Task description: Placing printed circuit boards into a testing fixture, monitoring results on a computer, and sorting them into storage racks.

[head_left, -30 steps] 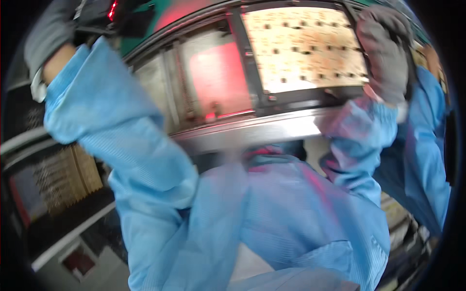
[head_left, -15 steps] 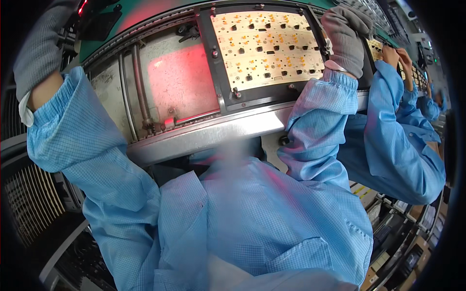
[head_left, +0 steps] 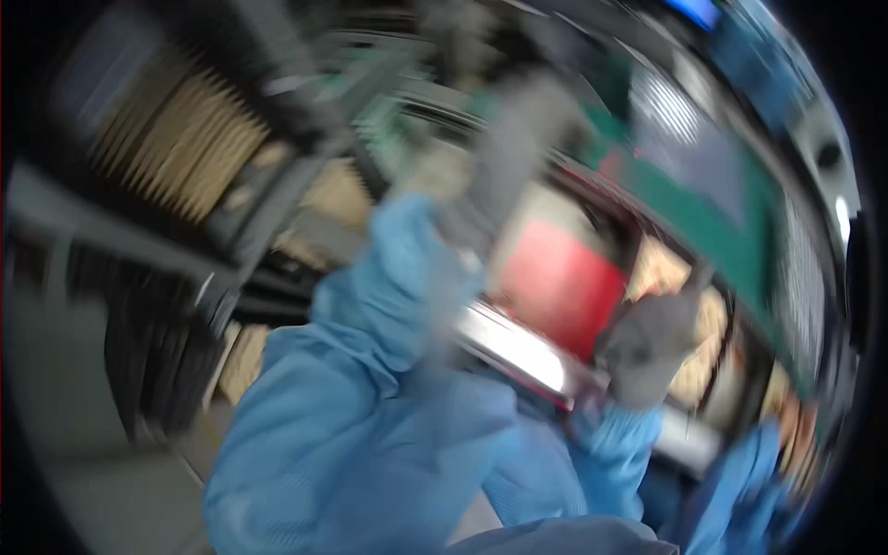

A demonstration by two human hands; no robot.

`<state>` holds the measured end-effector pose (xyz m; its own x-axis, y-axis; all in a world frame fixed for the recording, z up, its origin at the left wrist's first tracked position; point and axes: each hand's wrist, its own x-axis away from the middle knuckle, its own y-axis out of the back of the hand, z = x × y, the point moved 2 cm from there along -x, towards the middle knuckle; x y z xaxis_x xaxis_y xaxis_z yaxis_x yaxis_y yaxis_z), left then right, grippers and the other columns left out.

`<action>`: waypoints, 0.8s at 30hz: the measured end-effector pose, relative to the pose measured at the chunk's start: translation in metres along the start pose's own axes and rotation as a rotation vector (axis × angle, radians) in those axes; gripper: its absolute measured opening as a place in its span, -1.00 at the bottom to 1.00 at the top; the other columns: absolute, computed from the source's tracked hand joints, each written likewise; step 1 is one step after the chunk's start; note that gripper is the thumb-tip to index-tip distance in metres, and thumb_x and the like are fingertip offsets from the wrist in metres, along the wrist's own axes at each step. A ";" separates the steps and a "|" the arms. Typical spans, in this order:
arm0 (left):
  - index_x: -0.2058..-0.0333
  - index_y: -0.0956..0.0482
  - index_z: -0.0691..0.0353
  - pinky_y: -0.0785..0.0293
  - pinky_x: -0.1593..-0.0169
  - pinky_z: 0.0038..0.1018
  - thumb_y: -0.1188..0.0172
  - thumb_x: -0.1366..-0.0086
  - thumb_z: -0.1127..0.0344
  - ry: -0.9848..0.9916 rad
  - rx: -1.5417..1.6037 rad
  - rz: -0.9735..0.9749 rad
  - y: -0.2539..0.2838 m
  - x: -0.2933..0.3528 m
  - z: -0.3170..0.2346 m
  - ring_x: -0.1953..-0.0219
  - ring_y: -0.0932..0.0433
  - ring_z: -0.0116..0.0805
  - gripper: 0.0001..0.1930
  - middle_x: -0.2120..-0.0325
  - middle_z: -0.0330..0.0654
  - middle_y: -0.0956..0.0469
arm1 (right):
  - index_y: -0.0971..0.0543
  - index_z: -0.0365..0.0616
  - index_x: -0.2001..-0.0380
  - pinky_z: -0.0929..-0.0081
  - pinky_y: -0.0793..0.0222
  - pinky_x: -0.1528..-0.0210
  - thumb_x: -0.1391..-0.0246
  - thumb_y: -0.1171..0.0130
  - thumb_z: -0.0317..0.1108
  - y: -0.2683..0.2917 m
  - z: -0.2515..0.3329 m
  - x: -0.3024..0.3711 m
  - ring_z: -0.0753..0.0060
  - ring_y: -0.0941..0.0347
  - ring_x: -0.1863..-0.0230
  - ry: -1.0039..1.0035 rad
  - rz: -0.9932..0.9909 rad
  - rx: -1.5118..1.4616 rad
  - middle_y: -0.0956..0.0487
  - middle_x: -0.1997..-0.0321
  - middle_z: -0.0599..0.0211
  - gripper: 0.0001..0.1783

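Wearing light-blue fabric sleeves point(head_left: 379, 277) on both arms, with a grey-gloved left hand point(head_left: 532, 120) raised toward 1 o'clock of the view and a grey-gloved right hand point(head_left: 652, 338) out between 3 and 4 o'clock. Can find the flat, cream-coloured board with blurred markings point(head_left: 710, 338) right by the right hand, partly hidden behind the glove, showing on the glove's 12 o'clock and 3 o'clock sides. Cannot tell whether touching the board or only passing in front of it to the eye. Cannot tell the right fingers' state, wide, narrow or gripping, through the smear. Cannot tell the left fingers' state either, being just as blurred.

See a pale metal plate lit red point(head_left: 555, 282) between the two hands, near the centre toward 3 o'clock, with a shiny silver metal rail point(head_left: 513, 347) along its 7 o'clock edge. Note a green surface point(head_left: 740, 217) beyond plate and board, between 2 and 3 o'clock. Spot thin cream slats in a dark rack point(head_left: 180, 139) at 10 o'clock and a dark ribbed object point(head_left: 162, 361) between 8 and 9 o'clock, well apart from both hands. Make out a co-worker's hands point(head_left: 795, 430) near 4 o'clock, above a blue sleeve point(head_left: 740, 472).
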<state>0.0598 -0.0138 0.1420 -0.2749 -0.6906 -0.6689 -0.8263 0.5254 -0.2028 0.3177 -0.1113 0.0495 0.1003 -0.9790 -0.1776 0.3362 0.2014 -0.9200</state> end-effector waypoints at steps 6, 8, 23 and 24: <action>0.13 -0.57 0.20 -0.47 0.02 -0.30 -0.12 -0.29 0.15 0.208 -1.003 0.121 -0.039 0.109 -0.069 0.14 -0.57 -0.15 -0.71 0.25 -0.09 -0.61 | -0.02 -0.05 -0.38 0.70 -0.09 0.64 -0.28 0.14 -0.45 -0.020 -0.061 0.042 0.57 -0.02 0.57 0.208 0.606 0.889 -0.05 0.57 0.51 -0.38; 0.12 -0.58 0.20 -0.48 0.06 -0.31 -0.15 -0.27 0.23 0.164 -1.181 -0.132 -0.020 0.147 -0.117 0.18 -0.57 -0.13 -0.74 0.29 -0.08 -0.60 | -0.05 -0.09 -0.36 0.71 -0.10 0.64 -0.32 0.19 -0.43 -0.020 -0.071 0.042 0.56 -0.04 0.58 0.177 0.659 0.874 -0.07 0.57 0.50 -0.44; -0.07 -0.50 0.16 -0.36 -0.12 -0.27 -0.06 -0.28 -0.10 1.407 -1.424 -1.703 0.143 0.489 -0.460 -0.06 -0.49 0.02 -0.46 -0.04 0.12 -0.48 | -0.25 -0.29 0.03 0.63 -0.19 0.60 -0.40 0.29 -0.25 -0.020 -0.103 0.044 0.52 -0.15 0.63 -0.194 0.452 0.715 -0.16 0.65 0.40 -0.70; -0.05 -0.47 0.14 -0.38 -0.09 -0.23 0.03 -0.33 0.06 1.577 -1.730 -1.292 0.145 0.464 -0.447 -0.03 -0.49 0.04 -0.58 0.02 0.13 -0.51 | -0.39 -0.26 0.28 0.66 -0.16 0.63 -0.41 0.28 -0.16 -0.019 -0.104 0.046 0.53 -0.14 0.64 -0.199 0.403 0.749 -0.15 0.65 0.40 -0.61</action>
<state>-0.4072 -0.4809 0.1220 0.9644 -0.2633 0.0248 -0.0764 -0.1879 0.9792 0.2186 -0.1634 0.0222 0.4820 -0.8191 -0.3111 0.7603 0.5675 -0.3161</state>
